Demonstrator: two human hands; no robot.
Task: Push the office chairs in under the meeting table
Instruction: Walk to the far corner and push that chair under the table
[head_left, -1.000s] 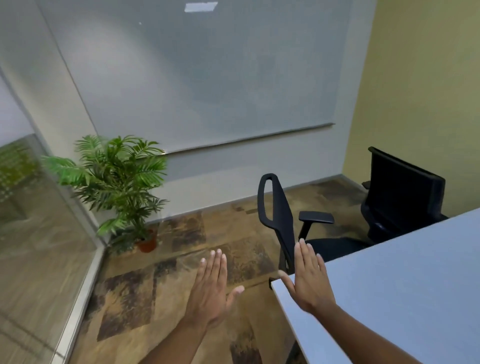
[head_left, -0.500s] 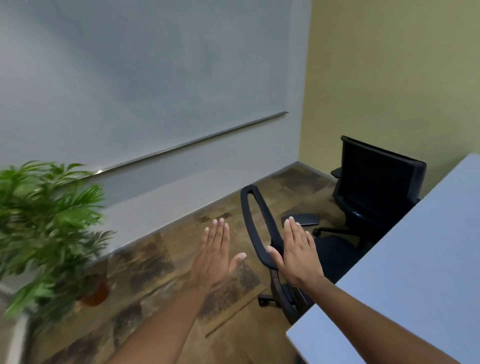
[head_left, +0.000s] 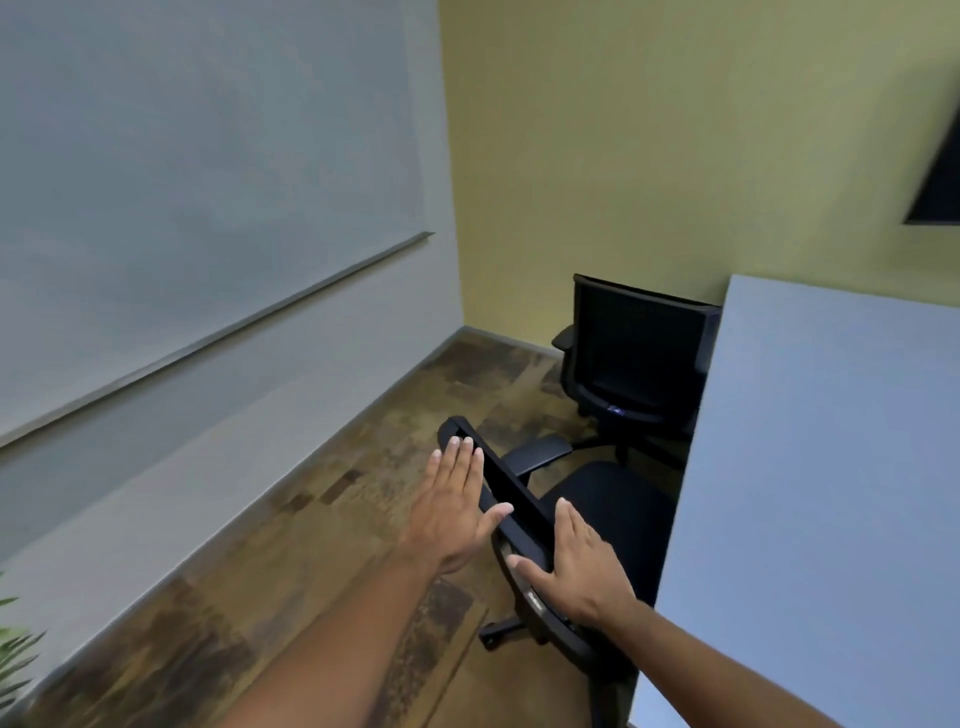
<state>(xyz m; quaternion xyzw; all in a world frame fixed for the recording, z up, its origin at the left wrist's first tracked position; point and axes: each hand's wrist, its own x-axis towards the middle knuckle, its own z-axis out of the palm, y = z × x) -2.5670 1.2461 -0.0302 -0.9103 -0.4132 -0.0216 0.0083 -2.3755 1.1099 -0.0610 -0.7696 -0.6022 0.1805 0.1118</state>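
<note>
A black office chair (head_left: 608, 499) stands beside the long edge of the light grey meeting table (head_left: 831, 467), its seat partly under the tabletop and its backrest facing me. My left hand (head_left: 452, 509) lies flat against the upper backrest, fingers spread. My right hand (head_left: 576, 566) rests flat on the lower part of the same backrest. Neither hand grips it. A second black chair (head_left: 634, 358) stands further off by the table's far corner, near the yellow wall.
A grey wall with a long board (head_left: 208, 208) runs along the left. The patterned brown floor (head_left: 311, 571) lies between the wall and the chairs. Plant leaves (head_left: 15, 654) show at the bottom left. A dark screen (head_left: 940, 176) hangs at the upper right.
The view has swung right and moved closer. Both hands went from hovering in the air to lying flat on the near chair's backrest. The plant has slid almost out of view.
</note>
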